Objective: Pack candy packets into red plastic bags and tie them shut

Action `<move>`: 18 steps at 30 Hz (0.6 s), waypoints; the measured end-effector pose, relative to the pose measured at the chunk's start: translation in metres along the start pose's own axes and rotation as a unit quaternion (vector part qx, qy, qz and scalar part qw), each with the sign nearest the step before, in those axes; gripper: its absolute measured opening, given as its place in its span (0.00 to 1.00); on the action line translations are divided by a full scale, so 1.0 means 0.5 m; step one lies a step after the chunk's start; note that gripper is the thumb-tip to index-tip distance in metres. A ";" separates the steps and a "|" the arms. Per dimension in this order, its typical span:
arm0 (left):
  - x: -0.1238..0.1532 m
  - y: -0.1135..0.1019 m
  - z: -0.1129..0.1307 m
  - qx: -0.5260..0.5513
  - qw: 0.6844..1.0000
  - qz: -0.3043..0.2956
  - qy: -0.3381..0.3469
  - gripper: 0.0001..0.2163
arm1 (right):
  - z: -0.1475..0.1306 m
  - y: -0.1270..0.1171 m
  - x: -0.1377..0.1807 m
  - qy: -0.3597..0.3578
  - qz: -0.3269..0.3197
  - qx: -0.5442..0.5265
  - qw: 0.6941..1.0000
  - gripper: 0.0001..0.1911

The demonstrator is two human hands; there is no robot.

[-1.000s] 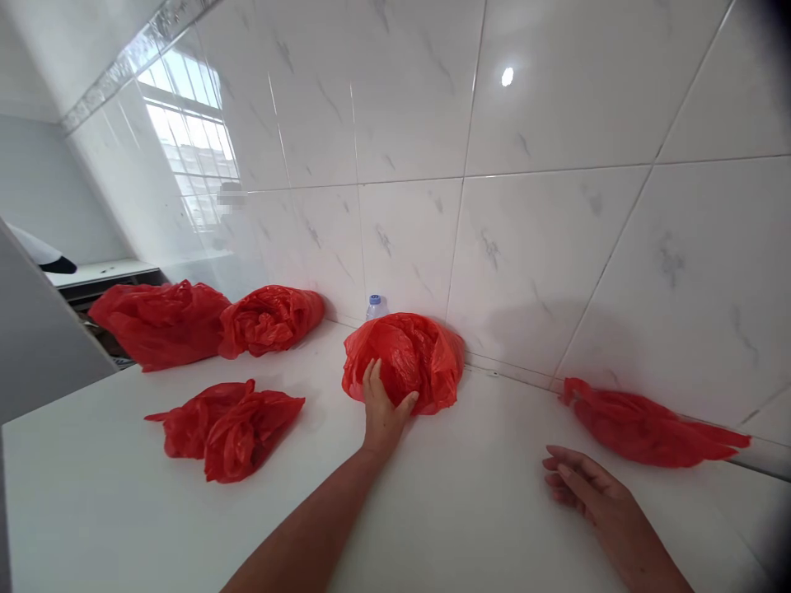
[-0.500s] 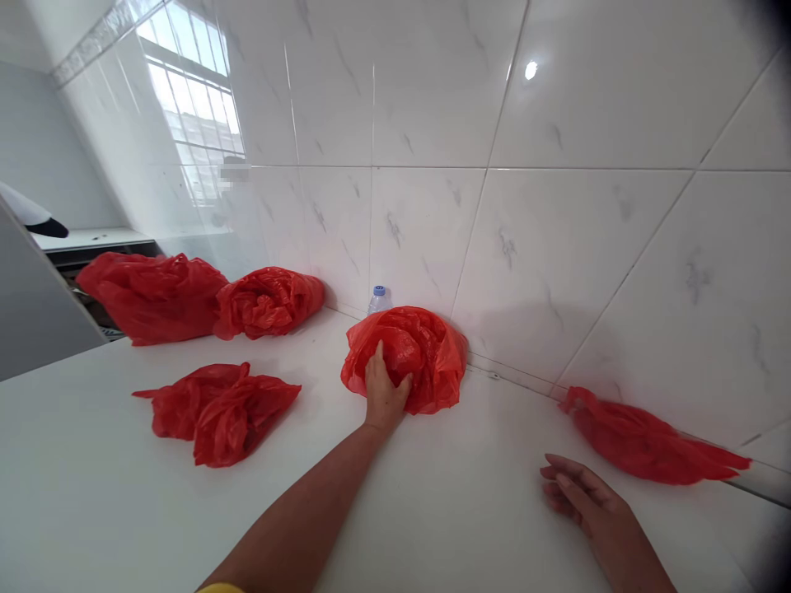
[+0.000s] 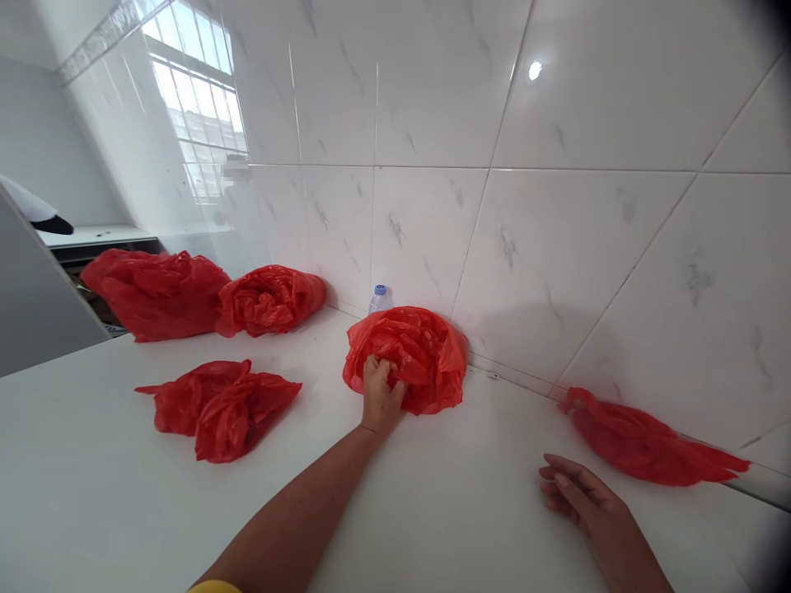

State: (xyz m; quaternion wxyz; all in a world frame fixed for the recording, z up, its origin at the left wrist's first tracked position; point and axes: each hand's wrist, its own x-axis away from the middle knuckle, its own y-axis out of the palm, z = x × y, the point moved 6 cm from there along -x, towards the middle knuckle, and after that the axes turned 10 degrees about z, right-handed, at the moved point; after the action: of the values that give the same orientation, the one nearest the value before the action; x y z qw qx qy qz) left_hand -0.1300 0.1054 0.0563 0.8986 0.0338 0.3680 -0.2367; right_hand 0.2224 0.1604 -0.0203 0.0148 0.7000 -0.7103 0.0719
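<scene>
A crumpled red plastic bag (image 3: pixel 420 350) lies on the white counter (image 3: pixel 124 494) against the tiled wall. My left hand (image 3: pixel 380 395) reaches out to its near edge, fingers curled into the plastic and gripping it. A small clear bottle with a blue cap (image 3: pixel 379 298) stands just behind the bag. My right hand (image 3: pixel 581 502) rests on the counter at the lower right, fingers loosely stretched, holding nothing. A flattened red bag (image 3: pixel 643 441) lies along the wall a little beyond it.
Another red bag (image 3: pixel 226 408) lies on the counter to the left. Two fuller red bags (image 3: pixel 269 298) (image 3: pixel 154 292) sit further left by the wall. A grey panel (image 3: pixel 37 305) stands at the far left edge.
My left hand went from lying flat against the bag to curling its fingers into the plastic. My right hand has barely moved.
</scene>
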 end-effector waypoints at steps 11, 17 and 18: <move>0.002 -0.005 -0.015 -0.027 1.000 0.013 -0.004 0.11 | 0.002 0.000 0.000 0.007 -0.003 0.000 1.000 0.27; 0.002 -0.010 0.003 0.005 1.000 -0.002 0.020 0.24 | 0.000 0.000 -0.001 -0.001 0.003 -0.007 1.000 0.26; 0.003 -0.010 0.004 0.014 1.000 -0.003 0.017 0.26 | 0.000 0.000 -0.001 -0.003 0.002 -0.008 1.000 0.25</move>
State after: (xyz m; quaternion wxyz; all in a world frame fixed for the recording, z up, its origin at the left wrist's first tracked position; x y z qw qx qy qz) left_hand -0.1301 0.1000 0.0575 0.8907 0.0498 0.3801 -0.2441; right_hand 0.2222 0.1610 -0.0206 0.0183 0.6990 -0.7120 0.0646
